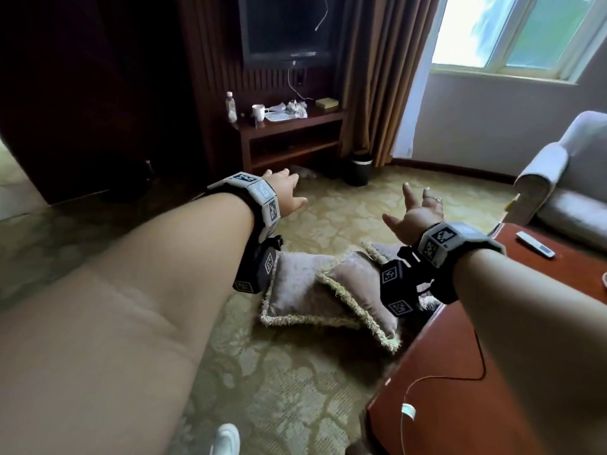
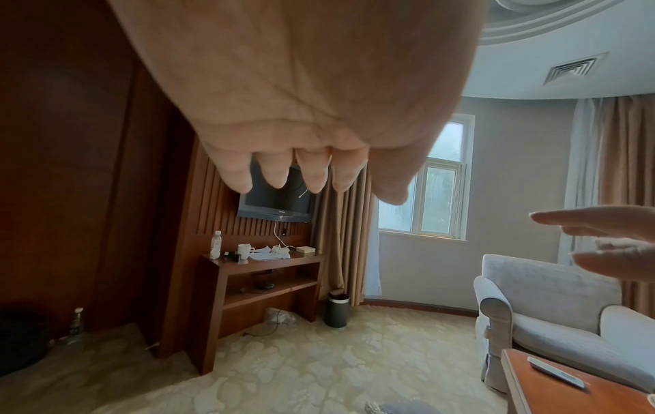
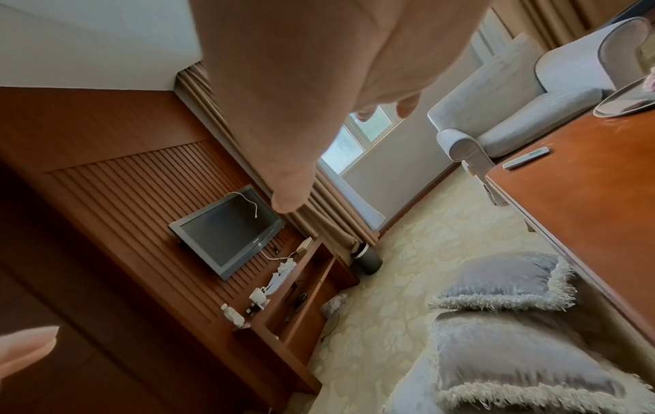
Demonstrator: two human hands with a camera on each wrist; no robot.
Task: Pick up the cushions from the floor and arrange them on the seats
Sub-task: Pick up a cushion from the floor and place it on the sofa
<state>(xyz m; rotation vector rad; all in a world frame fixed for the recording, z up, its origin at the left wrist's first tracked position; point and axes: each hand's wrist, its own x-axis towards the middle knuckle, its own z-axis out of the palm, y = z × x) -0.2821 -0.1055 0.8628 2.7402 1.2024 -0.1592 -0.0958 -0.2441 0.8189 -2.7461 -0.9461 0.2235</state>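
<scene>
On carpet beside red-brown table point(image 1: 532, 372): cushions point(image 1: 328, 290), fringed, overlapping in loose pile, untouched. Left hand point(image 1: 289, 195) and right hand point(image 1: 417, 215) both raised above pile, fingers spread, holding nothing. Grey armchair point(image 1: 565, 192) well apart, beyond table; remote point(image 1: 535, 244) on tabletop. Risks, as judged: grabbing by fringe lets soft cushion sag and slip; lifting top one may drag lower one; swinging load past table corner could catch it or sweep remote off.

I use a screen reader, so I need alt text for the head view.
Two empty hands, left hand and right hand, reach out open above fringed cushions lying on the carpet beside a wooden table; a pale armchair stands to the right.
</scene>
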